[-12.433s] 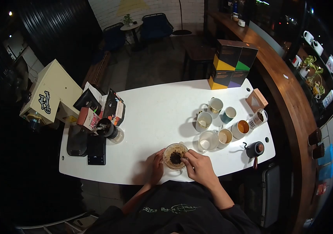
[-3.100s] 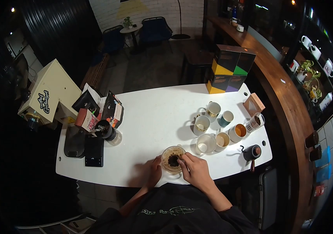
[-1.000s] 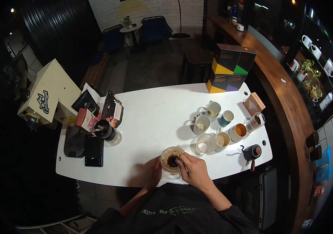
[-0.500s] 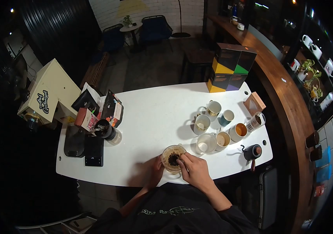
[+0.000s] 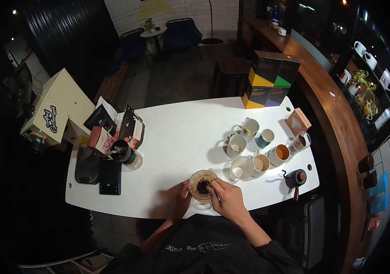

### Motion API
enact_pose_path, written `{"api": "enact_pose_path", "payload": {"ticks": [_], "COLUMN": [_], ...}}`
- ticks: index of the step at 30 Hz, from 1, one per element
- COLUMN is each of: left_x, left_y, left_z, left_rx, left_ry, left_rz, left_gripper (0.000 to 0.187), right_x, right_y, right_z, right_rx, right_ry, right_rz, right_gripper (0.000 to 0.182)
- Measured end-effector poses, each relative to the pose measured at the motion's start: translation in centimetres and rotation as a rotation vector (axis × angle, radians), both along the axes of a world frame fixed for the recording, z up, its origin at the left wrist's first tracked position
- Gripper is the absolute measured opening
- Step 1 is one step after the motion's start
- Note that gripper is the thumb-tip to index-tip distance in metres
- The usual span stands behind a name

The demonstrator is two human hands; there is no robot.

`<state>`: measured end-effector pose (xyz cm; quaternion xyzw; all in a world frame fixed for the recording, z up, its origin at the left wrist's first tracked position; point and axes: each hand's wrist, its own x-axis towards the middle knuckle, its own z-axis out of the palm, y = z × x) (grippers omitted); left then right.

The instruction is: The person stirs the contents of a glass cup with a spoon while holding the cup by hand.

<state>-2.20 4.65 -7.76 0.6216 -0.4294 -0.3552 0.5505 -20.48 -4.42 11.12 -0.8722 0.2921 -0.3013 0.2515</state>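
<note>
Close to the table's front edge stands a coffee dripper [image 5: 196,177], its paper-like lining stained brown and dark wet grounds [image 5: 202,187] at the bottom. My left hand [image 5: 183,197] is closed against the dripper's left side, with part of its fingers hidden. Over the right rim, my right hand [image 5: 228,197] has its fingertips pinched together near the grounds. What they hold, if anything, is hidden. A clear glass server [image 5: 241,168] and a mug with brown residue [image 5: 261,165] stand just beyond my right hand.
More mugs [image 5: 236,145] stand behind the server. A black gooseneck kettle [image 5: 295,178] is at the right. On the left are a black scale [image 5: 110,178], coffee bags [image 5: 132,128] and a cream grinder [image 5: 60,107]. Stacked boxes [image 5: 270,80] rise at the far right corner.
</note>
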Motion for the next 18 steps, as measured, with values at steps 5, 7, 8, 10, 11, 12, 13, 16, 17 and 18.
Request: {"api": "enact_pose_path", "payload": {"ticks": [5,7,8,10,11,12,13,16,17,18], "left_x": [0.5,0.2,0.1,0.2,0.1,0.1,0.2,0.2,0.1,0.1], "left_y": [-0.3,-0.4,-0.4,-0.3,-0.4,-0.4,-0.5,-0.4,-0.4,-0.4], "left_z": [0.4,1.1,1.4,1.5,1.5,1.3,1.0,1.0,1.2,1.0], "left_rx": [-0.096,-0.104,-0.11,-0.111,-0.114,-0.114,-0.13,-0.136,-0.13,-0.13], "left_ry": [-0.218,-0.219,-0.223,-0.188,-0.152,-0.152,-0.17,-0.179,-0.168,-0.168], "left_rz": [-0.019,-0.002,0.017,0.01,0.0,-0.002,-0.006,-0.001,0.003,0.001], "left_gripper": [0.036,0.035,0.034,0.037,0.039,0.039,0.041,0.044,0.044,0.044], "right_x": [-0.1,-0.1,0.0,0.1,0.0,0.0,0.0,0.1,0.0,0.0], "right_y": [-0.1,0.0,-0.1,-0.1,-0.1,-0.1,-0.1,-0.1,-0.1,-0.1], "right_z": [0.3,0.2,0.1,0.1,0.1,0.0,0.0,-0.2,-0.2,-0.1], "right_rx": [0.002,0.001,0.0,0.01,0.018,0.018,0.014,0.015,0.017,0.017], "right_ry": [0.004,0.003,0.001,-0.009,-0.016,-0.016,-0.01,-0.029,-0.053,-0.053], "right_rz": [0.017,0.008,0.001,0.011,0.017,0.016,0.009,0.013,0.019,0.017], "right_gripper": [0.011,0.011,0.01,0.01,0.01,0.01,0.01,0.008,0.007,0.007]}}
